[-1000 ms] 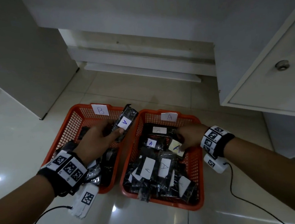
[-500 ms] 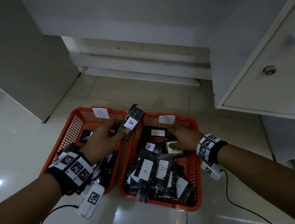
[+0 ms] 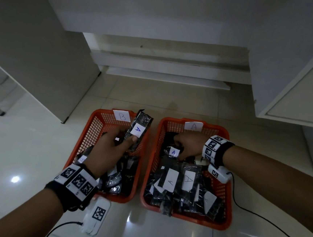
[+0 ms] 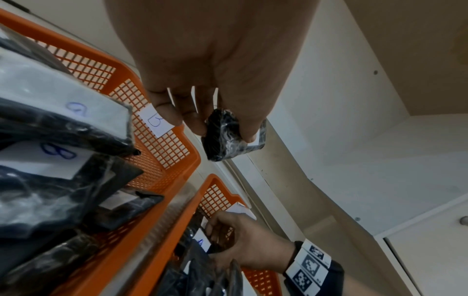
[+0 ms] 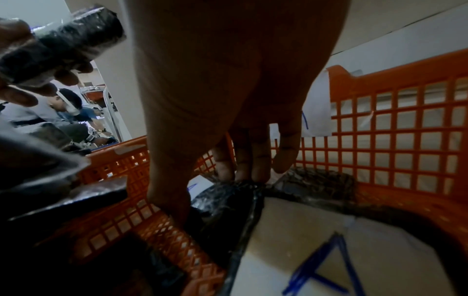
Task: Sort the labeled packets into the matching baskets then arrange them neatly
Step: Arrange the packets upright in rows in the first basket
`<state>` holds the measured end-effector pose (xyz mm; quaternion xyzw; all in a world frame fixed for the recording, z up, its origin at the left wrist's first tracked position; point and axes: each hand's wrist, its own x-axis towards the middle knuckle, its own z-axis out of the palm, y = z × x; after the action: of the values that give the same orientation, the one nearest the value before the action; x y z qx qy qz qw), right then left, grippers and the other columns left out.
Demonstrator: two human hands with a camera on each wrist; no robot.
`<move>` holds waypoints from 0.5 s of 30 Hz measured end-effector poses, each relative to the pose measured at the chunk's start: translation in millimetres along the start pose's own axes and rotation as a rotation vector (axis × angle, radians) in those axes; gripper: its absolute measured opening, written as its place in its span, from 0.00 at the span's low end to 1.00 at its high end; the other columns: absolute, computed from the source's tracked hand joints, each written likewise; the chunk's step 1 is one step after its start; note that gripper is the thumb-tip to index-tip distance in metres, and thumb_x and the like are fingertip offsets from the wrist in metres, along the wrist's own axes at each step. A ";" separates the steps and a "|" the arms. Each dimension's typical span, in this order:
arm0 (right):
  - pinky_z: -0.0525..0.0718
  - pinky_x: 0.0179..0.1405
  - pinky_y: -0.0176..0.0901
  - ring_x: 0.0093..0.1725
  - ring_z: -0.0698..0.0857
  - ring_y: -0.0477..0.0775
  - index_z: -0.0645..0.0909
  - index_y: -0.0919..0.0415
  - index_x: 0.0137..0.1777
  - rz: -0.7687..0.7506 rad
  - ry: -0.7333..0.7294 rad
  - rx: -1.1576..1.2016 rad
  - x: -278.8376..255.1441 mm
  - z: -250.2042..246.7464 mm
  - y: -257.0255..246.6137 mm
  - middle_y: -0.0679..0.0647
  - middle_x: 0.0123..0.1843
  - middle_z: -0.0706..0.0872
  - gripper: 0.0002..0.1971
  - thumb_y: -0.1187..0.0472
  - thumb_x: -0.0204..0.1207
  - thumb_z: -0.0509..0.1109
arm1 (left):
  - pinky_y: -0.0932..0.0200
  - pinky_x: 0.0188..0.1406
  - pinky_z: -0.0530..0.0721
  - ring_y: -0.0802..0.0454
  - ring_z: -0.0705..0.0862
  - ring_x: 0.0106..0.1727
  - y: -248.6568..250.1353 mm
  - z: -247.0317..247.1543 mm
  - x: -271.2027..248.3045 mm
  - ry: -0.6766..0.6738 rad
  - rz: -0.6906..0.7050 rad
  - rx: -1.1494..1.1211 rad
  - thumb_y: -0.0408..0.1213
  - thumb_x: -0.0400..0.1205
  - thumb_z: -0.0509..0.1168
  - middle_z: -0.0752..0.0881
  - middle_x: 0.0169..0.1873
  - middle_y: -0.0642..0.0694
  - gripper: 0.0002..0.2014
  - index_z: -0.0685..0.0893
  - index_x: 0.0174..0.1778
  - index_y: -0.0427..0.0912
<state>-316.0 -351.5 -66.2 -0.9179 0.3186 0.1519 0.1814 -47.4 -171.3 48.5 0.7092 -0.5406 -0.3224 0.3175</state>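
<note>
Two orange baskets stand side by side on the floor: basket B (image 3: 94,127) on the left and basket A (image 3: 224,131) on the right, each with a paper letter tag on its far rim. My left hand (image 3: 130,141) grips a black packet labelled A (image 3: 139,129), held tilted above basket B's right rim. The same packet (image 4: 225,138) shows pinched between thumb and fingers in the left wrist view. My right hand (image 3: 179,148) is inside basket A, thumb and fingers closed on a small black packet labelled A (image 3: 172,152). Several A packets (image 3: 187,180) lie below it.
Basket B holds several black packets, some labelled B (image 4: 58,154). White cabinets (image 3: 292,97) rise behind and to the right, and a grey panel (image 3: 43,71) stands at the left. Cables (image 3: 255,215) trail from both wrists over the glossy tiled floor (image 3: 133,233).
My right hand has moved from the right side of basket A to its back left and taken hold of a small A packet. My left hand still holds its A packet.
</note>
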 end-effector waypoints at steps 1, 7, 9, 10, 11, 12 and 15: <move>0.83 0.35 0.47 0.43 0.84 0.50 0.78 0.50 0.52 0.014 0.004 0.016 0.5 -0.3 1.9 0.45 0.44 0.84 0.24 0.39 0.66 0.84 | 0.62 0.45 0.90 0.63 0.91 0.49 -2.3 -0.9 -0.8 -0.004 0.002 -0.003 0.55 0.84 0.69 0.90 0.57 0.58 0.18 0.83 0.69 0.56; 0.82 0.37 0.46 0.43 0.85 0.50 0.80 0.52 0.51 0.027 -0.005 0.075 0.7 -3.3 10.0 0.47 0.44 0.87 0.25 0.38 0.66 0.85 | 0.51 0.50 0.92 0.63 0.91 0.50 -8.7 -3.0 -2.1 -0.016 -0.005 0.033 0.58 0.83 0.69 0.90 0.58 0.60 0.20 0.83 0.70 0.57; 0.87 0.41 0.47 0.44 0.86 0.47 0.81 0.50 0.51 0.035 0.005 0.115 -3.3 -5.3 14.3 0.45 0.45 0.87 0.23 0.36 0.69 0.82 | 0.54 0.49 0.91 0.64 0.90 0.50 -5.3 -0.9 -0.6 -0.010 -0.003 0.043 0.59 0.83 0.68 0.89 0.57 0.60 0.21 0.83 0.70 0.57; 0.86 0.42 0.46 0.44 0.86 0.46 0.81 0.49 0.52 0.038 0.013 0.125 -6.4 -7.9 16.5 0.44 0.45 0.87 0.21 0.35 0.72 0.80 | 0.57 0.49 0.91 0.65 0.90 0.51 -2.8 -0.1 0.2 -0.005 -0.001 0.049 0.60 0.83 0.68 0.89 0.57 0.60 0.21 0.83 0.70 0.57; 0.84 0.41 0.43 0.44 0.86 0.46 0.82 0.49 0.54 0.034 0.020 0.124 -10.6 -11.7 18.8 0.44 0.46 0.87 0.20 0.36 0.75 0.78 | 0.59 0.49 0.90 0.66 0.89 0.51 0.3 0.9 1.1 -0.004 0.001 0.052 0.59 0.83 0.68 0.89 0.57 0.61 0.21 0.83 0.70 0.57; 0.82 0.40 0.40 0.45 0.85 0.45 0.82 0.49 0.55 0.035 0.025 0.111 -15.6 -16.1 21.8 0.43 0.47 0.87 0.18 0.37 0.78 0.76 | 0.62 0.48 0.89 0.67 0.89 0.51 3.8 2.3 2.1 -0.007 0.003 0.050 0.59 0.83 0.68 0.89 0.57 0.62 0.21 0.83 0.70 0.56; 0.84 0.42 0.42 0.46 0.85 0.44 0.80 0.42 0.52 0.083 0.025 0.040 -33.5 -26.9 33.5 0.41 0.47 0.86 0.12 0.37 0.77 0.72 | 0.74 0.42 0.84 0.75 0.86 0.51 15.4 6.8 3.3 -0.021 0.022 0.021 0.55 0.84 0.68 0.87 0.54 0.66 0.17 0.84 0.67 0.57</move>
<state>-358.3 -369.7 -37.0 -0.9019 0.3616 0.1416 0.1893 -60.8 -178.6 56.4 0.7030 -0.5553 -0.3205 0.3078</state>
